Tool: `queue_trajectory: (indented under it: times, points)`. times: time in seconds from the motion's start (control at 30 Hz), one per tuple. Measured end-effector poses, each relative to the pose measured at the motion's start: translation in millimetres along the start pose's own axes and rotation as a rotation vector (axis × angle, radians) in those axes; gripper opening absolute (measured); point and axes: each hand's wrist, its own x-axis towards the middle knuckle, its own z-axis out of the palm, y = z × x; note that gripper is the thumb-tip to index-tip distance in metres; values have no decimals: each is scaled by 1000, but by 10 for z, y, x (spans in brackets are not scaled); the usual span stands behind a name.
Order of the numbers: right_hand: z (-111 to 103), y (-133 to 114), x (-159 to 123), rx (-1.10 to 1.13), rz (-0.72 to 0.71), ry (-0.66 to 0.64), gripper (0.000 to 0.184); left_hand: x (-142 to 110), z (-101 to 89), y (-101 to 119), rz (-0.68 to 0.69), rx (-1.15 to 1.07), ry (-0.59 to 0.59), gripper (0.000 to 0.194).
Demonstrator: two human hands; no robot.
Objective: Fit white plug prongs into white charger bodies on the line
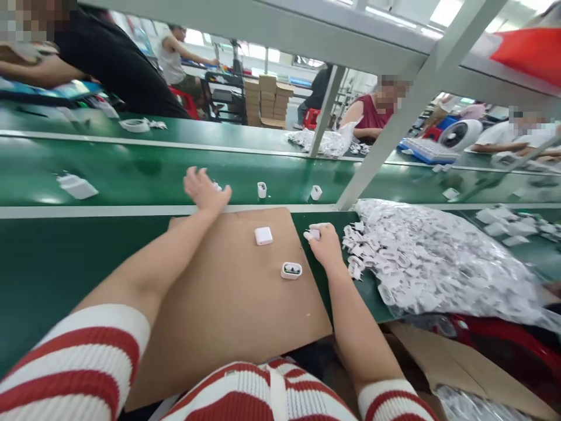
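White charger pieces, seen from across the room: a small white part [314, 233] sits pinched in the right hand's [326, 244] fingertips, just beside the cardboard [228, 304], while a white piece [217, 186], mostly hidden, shows between the left hand's [204, 192] thumb and fingers over the green belt [162, 175]. On the cardboard, a squarish white block [263, 236] lies flat; nearer the wearer, an oval white housing [291, 270] faces open end up, baring dark green and metallic innards. Two more open-ended housings [262, 190] stand apart on the belt.
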Motion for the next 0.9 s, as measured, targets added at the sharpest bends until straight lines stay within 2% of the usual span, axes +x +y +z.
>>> queue_trajectory:
  times: [0.03, 0.07, 0.1, 0.2, 0.23, 0.3, 0.4, 0.5, 0.6, 0.7, 0.77, 0.83, 0.9]
  points:
    - [-7, -40, -25, 76, -11, 13, 31, -47, 15, 112, 60, 15, 16, 78]
    - [-15, -83, -52, 171, -6, 18, 33, -91, 45, 223, 148, 18, -97, 71]
    - [-25, -128, -81, 293, 18, 1, 34, -126, 93, 325, 197, 22, -267, 70]
    - [-55, -270, -162, 773, 167, -146, 33, -165, 293, 535, 169, 53, -424, 84]
    - [-60, -317, -184, 929, 232, -195, 32, -164, 355, 571, 138, 60, -452, 83]
    - [-58, -394, -218, 1152, 356, -261, 31, -163, 433, 608, 82, 57, -517, 66]
    - [-26, -444, -247, 1217, 454, -323, 33, -174, 403, 620, 69, 10, -577, 37]
    - [7, -434, -275, 1171, 442, -336, 37, -219, 171, 597, 149, -67, -563, 32]
    - [10, -431, -324, 1104, 419, -312, 40, -388, -261, 505, 267, -158, -558, 36]
    - [-18, -476, -378, 970, 343, -256, 41, -734, -817, 321, 378, -252, -612, 42]
    - [-26, -528, -401, 877, 265, -202, 39, -998, -1158, 153, 504, -323, -639, 46]
    - [-4, -583, -417, 798, 171, -172, 36, -1233, -1382, -32, 614, -380, -722, 40]
    - [45, -645, -445, 715, 63, -168, 32, -1434, -1454, -197, 634, -402, -787, 34]
